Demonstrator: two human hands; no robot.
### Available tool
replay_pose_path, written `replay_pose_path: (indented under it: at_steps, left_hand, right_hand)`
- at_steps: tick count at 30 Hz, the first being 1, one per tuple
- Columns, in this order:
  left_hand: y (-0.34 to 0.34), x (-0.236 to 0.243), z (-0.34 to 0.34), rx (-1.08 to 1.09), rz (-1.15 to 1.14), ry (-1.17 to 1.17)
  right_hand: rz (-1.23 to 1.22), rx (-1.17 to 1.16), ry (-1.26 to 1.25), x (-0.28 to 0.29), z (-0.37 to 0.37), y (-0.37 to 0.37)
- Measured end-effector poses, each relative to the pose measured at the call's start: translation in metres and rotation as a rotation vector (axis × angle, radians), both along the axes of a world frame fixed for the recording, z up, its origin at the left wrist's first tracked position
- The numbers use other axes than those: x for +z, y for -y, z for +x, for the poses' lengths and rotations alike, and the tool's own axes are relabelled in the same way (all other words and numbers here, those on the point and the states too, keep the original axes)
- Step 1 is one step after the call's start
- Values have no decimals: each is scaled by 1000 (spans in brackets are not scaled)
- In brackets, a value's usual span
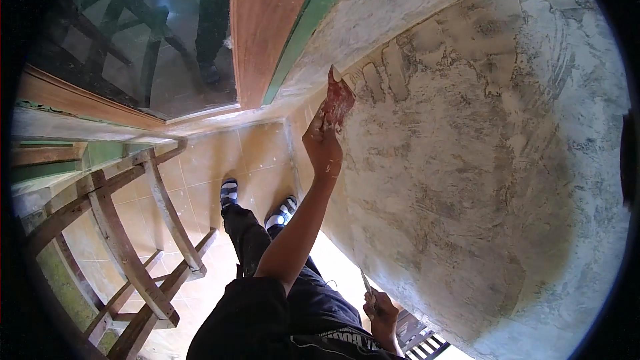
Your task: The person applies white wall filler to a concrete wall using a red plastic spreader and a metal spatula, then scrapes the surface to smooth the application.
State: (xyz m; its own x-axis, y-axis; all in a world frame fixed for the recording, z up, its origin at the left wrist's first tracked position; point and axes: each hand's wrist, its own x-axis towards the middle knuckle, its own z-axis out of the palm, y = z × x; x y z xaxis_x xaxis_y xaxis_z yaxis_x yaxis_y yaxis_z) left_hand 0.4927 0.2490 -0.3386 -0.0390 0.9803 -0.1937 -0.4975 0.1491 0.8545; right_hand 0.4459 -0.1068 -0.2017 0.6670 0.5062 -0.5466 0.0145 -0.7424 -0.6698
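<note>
You look to be mid-skim: your left hand pinches a red spreader beside the plastered wall, contact unclear; your right hand, lower, grasps a slim tool; next probably needs an even stroke

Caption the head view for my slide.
Left hand holding a red scraper beside a patchy wall, right hand holding a thin tool.
</note>
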Motion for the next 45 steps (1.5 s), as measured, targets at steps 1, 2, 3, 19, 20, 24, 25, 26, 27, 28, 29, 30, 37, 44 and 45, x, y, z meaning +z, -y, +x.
replay_pose_path:
  at_steps: [1,2,3,19,20,24,25,26,27,28,29,30,37,44,45]
  left_hand:
    - [-1,2,3,12,61,-113]
    - [-3,1,6,13,60,-117]
    - [-6,0,10,52,156,-271]
    - [4,-103,-10,185,-249,269]
    - [3,-103,-6,187,-95,-59]
    - [8,-97,21,216,45,-352]
    - [7,-102,20,220,40,-352]
    - [6,-112,18,276,-19,-246]
    - [6,-120,17,326,-79,-135]
    - [6,-130,9,335,-182,4]
    - [7,-143,-1,342,-214,144]
    - [8,-152,-12,345,-247,284]
    - [30,-195,-69,142,-402,537]
    - [30,-229,-122,-176,-432,531]
    - [31,-243,-133,-199,-432,571]
  right_hand:
    - [11,11,-17,-1,3,4]
    - [9,13,-21,-2,4,6]
    - [-6,-4,-40,-3,4,7]
    - [-48,124,-109,-8,14,2]
    - [-66,149,-104,-8,15,2]
    - [-58,133,-149,-12,15,6]
    - [-63,138,-149,-12,15,6]
    - [-74,165,-124,-10,16,3]
    - [-86,185,-96,-9,16,2]
    - [-89,187,-94,-11,18,5]
    - [-34,149,-104,-15,19,10]
    - [20,107,-115,-16,20,13]
    - [79,-120,-284,-43,0,11]
    - [244,-266,-520,-97,-55,4]
    - [268,-275,-555,-112,-62,8]
